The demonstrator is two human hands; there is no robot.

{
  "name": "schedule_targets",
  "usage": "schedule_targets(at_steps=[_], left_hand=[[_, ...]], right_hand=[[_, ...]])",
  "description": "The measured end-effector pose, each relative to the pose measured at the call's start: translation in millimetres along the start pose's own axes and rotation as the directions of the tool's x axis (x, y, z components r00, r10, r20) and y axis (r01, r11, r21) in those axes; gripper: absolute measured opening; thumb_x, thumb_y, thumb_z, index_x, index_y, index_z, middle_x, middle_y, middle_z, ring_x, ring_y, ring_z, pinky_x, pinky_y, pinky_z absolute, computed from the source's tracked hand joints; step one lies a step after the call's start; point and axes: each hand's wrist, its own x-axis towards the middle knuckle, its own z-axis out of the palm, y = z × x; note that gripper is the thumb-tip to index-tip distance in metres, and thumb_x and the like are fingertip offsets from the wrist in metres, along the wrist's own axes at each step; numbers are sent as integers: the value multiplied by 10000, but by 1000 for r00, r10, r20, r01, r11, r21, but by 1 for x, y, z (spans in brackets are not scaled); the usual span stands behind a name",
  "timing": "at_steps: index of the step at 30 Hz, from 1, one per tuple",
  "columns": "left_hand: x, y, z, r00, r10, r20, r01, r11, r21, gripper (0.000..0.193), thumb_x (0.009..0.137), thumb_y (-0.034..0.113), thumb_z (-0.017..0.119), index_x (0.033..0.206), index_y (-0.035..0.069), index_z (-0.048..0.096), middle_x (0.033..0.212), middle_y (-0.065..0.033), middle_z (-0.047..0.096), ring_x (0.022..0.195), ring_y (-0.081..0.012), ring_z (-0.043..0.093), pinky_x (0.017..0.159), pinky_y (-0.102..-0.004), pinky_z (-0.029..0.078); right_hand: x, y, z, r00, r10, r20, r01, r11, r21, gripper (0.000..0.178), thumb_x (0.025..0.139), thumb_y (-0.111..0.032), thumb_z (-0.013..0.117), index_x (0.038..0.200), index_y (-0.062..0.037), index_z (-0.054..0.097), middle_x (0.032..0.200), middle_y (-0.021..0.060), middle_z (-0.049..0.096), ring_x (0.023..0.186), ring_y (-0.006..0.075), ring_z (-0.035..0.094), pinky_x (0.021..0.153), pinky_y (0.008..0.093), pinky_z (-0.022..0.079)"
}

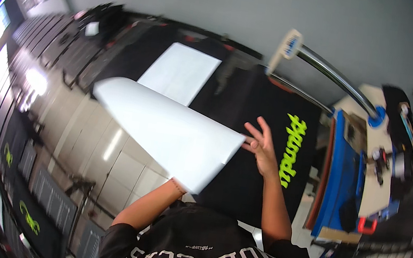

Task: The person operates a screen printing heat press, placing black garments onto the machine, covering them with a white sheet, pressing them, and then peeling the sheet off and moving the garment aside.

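Note:
A large white sheet (164,128), curled at its edges, hangs in the air in front of me. My left hand is hidden behind the sheet's lower edge; only the wrist, with a beaded bracelet (176,184), and the forearm show. Beside the sheet's right edge, my right hand (261,150) is open with fingers apart, a fingertip or two at or touching the corner. Under the sheet, a black garment with lime-green lettering (292,146) lies flat. A second white sheet (180,72) lies on dark cloth farther back.
A metal tube arm (338,73) with a white end spans the far right. Beside it stands a blue-sided bench (343,169) with tools and a red-framed item (367,226). Printing platens (45,35) line the far left; a rack of black printed pieces (30,199) stands near left.

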Motion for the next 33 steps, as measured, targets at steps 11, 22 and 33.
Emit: schedule_targets(at_steps=[11, 22, 33], left_hand=[[88, 74, 160, 610, 555, 565, -422, 832, -361, 485, 957, 210, 548, 1435, 155, 494, 1500, -105, 441, 1425, -296, 360, 1180, -477, 286], [60, 66, 123, 612, 421, 669, -609, 790, 61, 573, 797, -62, 539, 1207, 304, 700, 1557, -66, 382, 1473, -362, 251, 1181, -612, 176], [64, 38, 113, 858, 298, 419, -353, 934, 59, 570, 732, -166, 489, 1134, 156, 733, 1507, -173, 424, 1394, -414, 383, 1159, -446, 351]], right_hand=[[-179, 13, -163, 900, 109, -423, -190, 970, -155, 1111, 770, -706, 682, 1556, -82, 203, 1483, 267, 404, 1204, 322, 588, 1005, 421, 472], [-222, 60, -193, 647, 333, -685, -327, 934, 145, 659, 990, -524, 512, 1371, 7, 427, 1204, 223, 606, 938, 253, 693, 696, 330, 594], [-258, 11, -168, 596, 199, -778, -475, 868, -142, 524, 975, -412, 595, 1293, -1, 530, 1160, 167, 645, 888, 214, 697, 703, 297, 578]])
